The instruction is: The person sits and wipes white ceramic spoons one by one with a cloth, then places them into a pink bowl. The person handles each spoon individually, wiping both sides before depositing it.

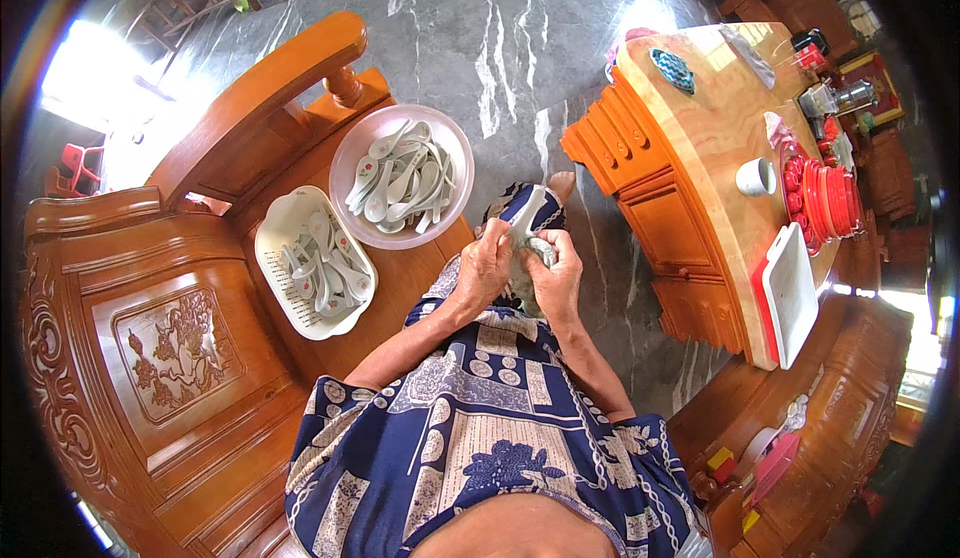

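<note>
Above my lap, my left hand (482, 267) pinches a white ceramic soup spoon (528, 211), whose handle points away from me. My right hand (555, 274) grips a bunched greyish cloth (541, 251) against the same spoon; the spoon's lower part is partly hidden by my fingers. To the left, a round pale plastic basin (464, 142) on the wooden bench holds many similar spoons (405, 179). Nearer me, a cream rectangular basket (289, 213) with slotted sides contains several more spoons (330, 265), some with a red flower print.
The carved wooden bench (172, 355) has a thick armrest (277, 93). At right stands a stone-topped wooden table (694, 153) bearing a white cup (755, 178), red dishes (829, 199), a white tray (793, 295) and a blue patterned cloth (672, 70). The floor (450, 48) is grey marble.
</note>
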The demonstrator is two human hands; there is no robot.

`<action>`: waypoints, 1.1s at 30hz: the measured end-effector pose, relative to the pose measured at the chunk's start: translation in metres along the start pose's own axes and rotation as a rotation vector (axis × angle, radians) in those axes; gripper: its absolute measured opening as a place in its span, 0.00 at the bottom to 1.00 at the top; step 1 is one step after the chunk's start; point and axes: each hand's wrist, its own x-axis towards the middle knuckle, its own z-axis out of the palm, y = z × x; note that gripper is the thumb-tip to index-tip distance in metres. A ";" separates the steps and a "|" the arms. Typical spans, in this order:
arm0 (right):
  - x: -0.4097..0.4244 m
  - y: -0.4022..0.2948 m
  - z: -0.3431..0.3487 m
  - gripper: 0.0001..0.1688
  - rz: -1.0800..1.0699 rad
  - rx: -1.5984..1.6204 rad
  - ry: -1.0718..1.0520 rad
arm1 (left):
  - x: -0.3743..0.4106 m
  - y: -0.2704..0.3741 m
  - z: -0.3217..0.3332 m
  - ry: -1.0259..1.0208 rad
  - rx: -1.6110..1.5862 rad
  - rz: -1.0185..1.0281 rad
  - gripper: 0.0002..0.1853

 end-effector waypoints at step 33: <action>0.021 0.008 -0.001 0.12 0.014 0.151 0.057 | -0.023 -0.007 0.015 -0.011 -0.020 -0.007 0.07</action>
